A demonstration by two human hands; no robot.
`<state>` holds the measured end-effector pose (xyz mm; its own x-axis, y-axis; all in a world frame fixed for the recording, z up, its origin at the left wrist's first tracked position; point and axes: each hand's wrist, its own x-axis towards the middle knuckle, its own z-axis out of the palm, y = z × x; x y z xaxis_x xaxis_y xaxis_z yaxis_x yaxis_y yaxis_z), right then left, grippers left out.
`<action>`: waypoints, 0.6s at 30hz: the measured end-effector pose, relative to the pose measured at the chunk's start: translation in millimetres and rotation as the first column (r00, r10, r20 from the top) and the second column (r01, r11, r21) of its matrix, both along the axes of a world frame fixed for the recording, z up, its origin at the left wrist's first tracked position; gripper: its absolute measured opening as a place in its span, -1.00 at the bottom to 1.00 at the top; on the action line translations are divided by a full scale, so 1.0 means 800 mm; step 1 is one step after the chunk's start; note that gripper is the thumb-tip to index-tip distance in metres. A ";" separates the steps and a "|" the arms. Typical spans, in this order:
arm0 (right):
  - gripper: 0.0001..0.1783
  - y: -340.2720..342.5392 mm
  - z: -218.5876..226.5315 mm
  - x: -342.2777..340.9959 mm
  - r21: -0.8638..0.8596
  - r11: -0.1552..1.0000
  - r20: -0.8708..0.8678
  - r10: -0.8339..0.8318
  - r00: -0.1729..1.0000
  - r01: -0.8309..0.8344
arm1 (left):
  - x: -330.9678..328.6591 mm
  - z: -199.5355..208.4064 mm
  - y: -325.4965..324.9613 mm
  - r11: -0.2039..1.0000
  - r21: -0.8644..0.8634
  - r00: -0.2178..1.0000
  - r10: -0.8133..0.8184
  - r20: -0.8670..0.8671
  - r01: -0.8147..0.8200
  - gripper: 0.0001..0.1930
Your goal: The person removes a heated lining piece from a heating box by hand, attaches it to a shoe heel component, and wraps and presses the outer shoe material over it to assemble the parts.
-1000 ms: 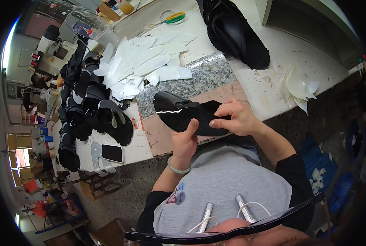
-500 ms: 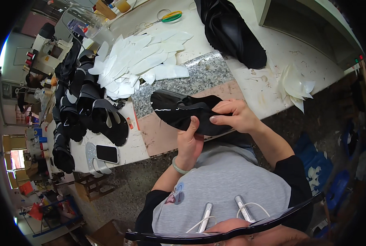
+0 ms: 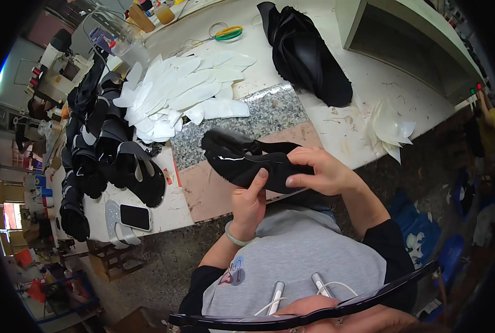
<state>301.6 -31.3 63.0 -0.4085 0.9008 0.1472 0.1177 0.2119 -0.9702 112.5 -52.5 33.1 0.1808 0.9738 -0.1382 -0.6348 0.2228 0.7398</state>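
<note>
A black shoe upper [image 3: 233,158] is held between both hands above the table's near edge, its rounded end to the left and a short white streak along its side. My left hand [image 3: 248,202] grips its near edge, the thumb on top and the other fingers hidden beneath. At the right end my right hand [image 3: 322,172] pinches the black material between thumb and fingers. Under the shoe upper lie a pinkish board [image 3: 203,191] and a speckled grey stone slab [image 3: 203,139].
White leaf-shaped pieces [image 3: 186,89] are heaped beyond the slab. Several black shoe uppers [image 3: 142,172] crowd the left, near a phone [image 3: 135,217]. A black stack [image 3: 308,61], scissors [image 3: 228,33], pale sheets [image 3: 390,129] and an open-fronted grey box [image 3: 414,50] are farther back and right.
The view has shifted slightly, moving the table's things a little left and down. Both hands still hold the shoe upper, which is tilted a little differently.
</note>
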 end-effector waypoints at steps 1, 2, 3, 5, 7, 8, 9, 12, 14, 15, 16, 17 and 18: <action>-0.80 -0.001 0.007 -0.003 0.001 1.000 0.003 0.005 1.000 -0.005 | -0.001 -0.003 -0.002 0.999 0.042 0.999 0.022 -0.041 -0.021 -0.74; -0.80 -0.004 0.014 -0.007 0.151 0.986 0.159 -0.101 0.982 0.077 | 0.001 -0.001 -0.005 0.998 0.057 0.999 0.025 -0.044 -0.022 -0.72; -0.80 -0.005 0.017 -0.011 0.307 0.943 0.293 -0.224 0.930 0.131 | 0.001 0.002 -0.006 0.998 0.053 0.999 0.025 -0.042 -0.023 -0.72; -0.81 -0.004 0.016 -0.013 0.329 0.933 0.304 -0.253 0.919 0.148 | 0.000 0.007 -0.011 0.998 0.058 0.999 0.007 0.045 -0.010 -0.70; -0.75 -0.006 0.015 -0.014 0.168 0.968 0.194 -0.217 0.957 0.186 | -0.012 0.009 -0.015 0.998 0.025 0.997 -0.056 0.062 0.054 -0.68; -0.79 -0.004 0.016 -0.016 0.167 0.967 0.156 -0.220 0.963 0.194 | -0.011 0.020 -0.011 0.997 -0.026 0.989 -0.072 0.131 0.076 -0.69; -0.79 -0.002 0.015 -0.016 0.168 0.967 0.158 -0.219 0.963 0.193 | -0.010 0.027 -0.008 0.992 -0.075 0.976 -0.085 0.200 0.102 -0.71; -0.82 0.009 0.001 -0.011 -0.061 0.996 -0.009 -0.063 0.998 0.063 | -0.019 0.013 0.001 0.996 -0.062 0.994 -0.050 0.096 0.056 -0.73; -0.84 0.009 0.014 -0.013 -0.125 0.991 0.036 -0.037 0.999 0.041 | -0.021 0.020 0.006 0.998 -0.052 0.993 0.011 -0.117 -0.017 -0.80; -0.85 0.008 0.021 -0.015 -0.188 0.982 0.081 -0.011 0.997 0.027 | -0.022 0.017 0.004 0.998 -0.055 0.993 0.014 -0.116 -0.020 -0.80; -0.84 0.006 0.023 -0.019 -0.056 0.998 0.186 -0.009 0.982 0.019 | -0.021 0.011 0.001 0.997 0.036 0.971 0.067 -0.228 -0.061 -0.81; -0.84 0.004 0.024 -0.023 -0.057 0.998 0.187 -0.007 0.982 0.018 | -0.019 0.010 0.000 0.987 0.132 0.935 0.128 -0.332 -0.088 -0.83; -0.79 0.002 0.024 -0.027 -0.019 0.995 0.218 -0.091 0.972 0.097 | -0.012 0.016 -0.001 0.977 0.171 0.950 0.169 -0.263 -0.127 -0.82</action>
